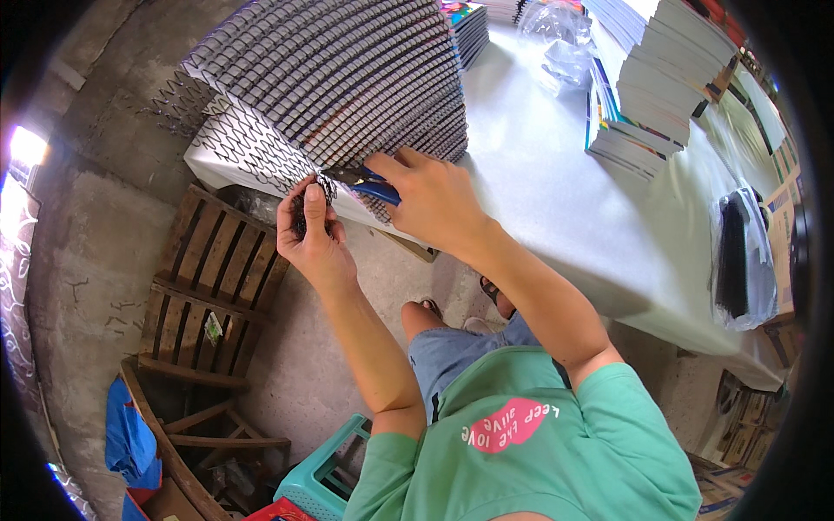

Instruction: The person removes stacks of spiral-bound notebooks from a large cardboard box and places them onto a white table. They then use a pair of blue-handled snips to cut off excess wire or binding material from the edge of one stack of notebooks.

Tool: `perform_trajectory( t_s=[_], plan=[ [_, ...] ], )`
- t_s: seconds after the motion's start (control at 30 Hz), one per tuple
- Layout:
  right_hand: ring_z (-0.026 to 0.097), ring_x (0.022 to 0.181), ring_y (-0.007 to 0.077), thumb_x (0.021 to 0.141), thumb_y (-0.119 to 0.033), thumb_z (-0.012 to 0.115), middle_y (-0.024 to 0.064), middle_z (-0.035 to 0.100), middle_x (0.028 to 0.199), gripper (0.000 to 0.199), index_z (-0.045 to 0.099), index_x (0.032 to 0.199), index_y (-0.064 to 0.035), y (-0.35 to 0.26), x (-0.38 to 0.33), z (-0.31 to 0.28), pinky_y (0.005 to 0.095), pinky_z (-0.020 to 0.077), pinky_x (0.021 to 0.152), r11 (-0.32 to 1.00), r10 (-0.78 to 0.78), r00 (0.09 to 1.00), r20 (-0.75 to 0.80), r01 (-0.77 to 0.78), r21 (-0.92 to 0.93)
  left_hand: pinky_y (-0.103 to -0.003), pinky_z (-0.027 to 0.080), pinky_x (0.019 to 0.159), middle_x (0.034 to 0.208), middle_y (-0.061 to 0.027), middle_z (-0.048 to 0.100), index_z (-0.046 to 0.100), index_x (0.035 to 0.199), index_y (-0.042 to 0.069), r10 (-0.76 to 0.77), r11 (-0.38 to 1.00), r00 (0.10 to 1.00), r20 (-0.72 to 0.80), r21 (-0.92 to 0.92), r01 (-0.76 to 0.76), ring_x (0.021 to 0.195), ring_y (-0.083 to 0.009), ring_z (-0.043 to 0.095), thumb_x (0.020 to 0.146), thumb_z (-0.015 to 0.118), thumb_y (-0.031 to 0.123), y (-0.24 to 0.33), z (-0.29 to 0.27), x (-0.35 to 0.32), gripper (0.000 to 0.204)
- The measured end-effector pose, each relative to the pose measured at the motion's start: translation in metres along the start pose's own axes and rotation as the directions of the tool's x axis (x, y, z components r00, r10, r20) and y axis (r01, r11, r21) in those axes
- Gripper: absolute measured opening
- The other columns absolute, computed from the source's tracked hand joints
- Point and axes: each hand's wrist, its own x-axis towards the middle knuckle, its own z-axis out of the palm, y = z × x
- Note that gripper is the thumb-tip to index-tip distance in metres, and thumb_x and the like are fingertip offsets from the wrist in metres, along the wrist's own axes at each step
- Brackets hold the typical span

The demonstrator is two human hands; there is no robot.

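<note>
Here, both hands raised: right hand [432, 198] on blue-handled pliers [369, 184], left hand [313, 230] pinching wire coil [323, 187].

A white table [556, 182] (cloth-covered) carries stacked spiral notebooks [347, 69] and plastic bags [743, 260].

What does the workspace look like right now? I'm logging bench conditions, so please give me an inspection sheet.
Surface: white table, mostly bare in the middle.
Job's things: tall stack of spiral-bound notebooks at the table's edge, wire coils facing the person; blue-handled pliers at the coils.
Clutter: further notebook stacks; clear plastic bags; a bag of dark items.
Grippers: left hand pinches a coil end; right hand grips the pliers.
Cables: nothing seen.
Surroundings: concrete floor, wooden pallet, teal plastic stool, blue bag, cardboard boxes.
</note>
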Motion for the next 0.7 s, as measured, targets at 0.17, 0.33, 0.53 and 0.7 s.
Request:
perform_trajectory(
  t_s=[0.17,0.33,0.53,0.7],
  plan=[
    [0.058,0.09,0.0266,0.067,-0.016,0.07,0.0071,0.058,0.091,0.042,0.058,0.107,-0.0132,-0.001,-0.005,-0.019,0.0393,0.0439,0.079,0.998,-0.057,0.991,-0.119,0.053,-0.036,-0.013,0.028,0.037,0.081,-0.0018,0.064,0.063,0.101,0.004,0.054,0.992,0.996,-0.074,-0.11,-0.062,0.054,-0.0009,0.046,0.085,0.068,0.015,0.002,-0.003,0.0,0.02],
    [0.055,0.092,0.0248,0.066,-0.023,0.073,0.0061,0.057,0.093,0.039,0.059,0.101,-0.013,-0.003,-0.003,-0.023,0.0422,0.0373,0.086,0.983,-0.156,0.944,-0.29,0.119,-0.143,-0.015,0.029,0.038,0.076,-0.0028,0.063,0.062,0.106,0.0,-0.024,1.0,0.998,0.059,0.003,0.024,0.052,-0.0023,0.046,0.081,0.071,0.015,0.019,-0.001,-0.002,0.031],
    [0.056,0.091,0.0242,0.065,-0.022,0.073,0.0059,0.056,0.093,0.041,0.059,0.102,-0.0129,-0.008,0.0,-0.01,0.0442,0.0385,0.083,0.982,-0.152,0.953,-0.263,0.114,-0.153,-0.015,0.029,0.038,0.075,-0.0026,0.062,0.064,0.102,-0.001,-0.04,0.999,0.998,0.054,0.027,0.039,0.052,-0.0031,0.047,0.082,0.07,0.014,0.018,-0.003,0.004,0.027],
    [0.057,0.093,0.0273,0.066,-0.018,0.07,0.0071,0.058,0.097,0.045,0.058,0.109,-0.012,-0.013,0.001,-0.021,0.0422,0.043,0.08,0.988,-0.094,0.98,-0.175,0.069,-0.14,-0.013,0.031,0.04,0.083,-0.0048,0.065,0.065,0.101,-0.001,-0.031,0.999,0.994,0.105,0.048,0.026,0.055,-0.0028,0.048,0.085,0.065,0.01,0.016,-0.01,0.008,0.019]
  ],
)
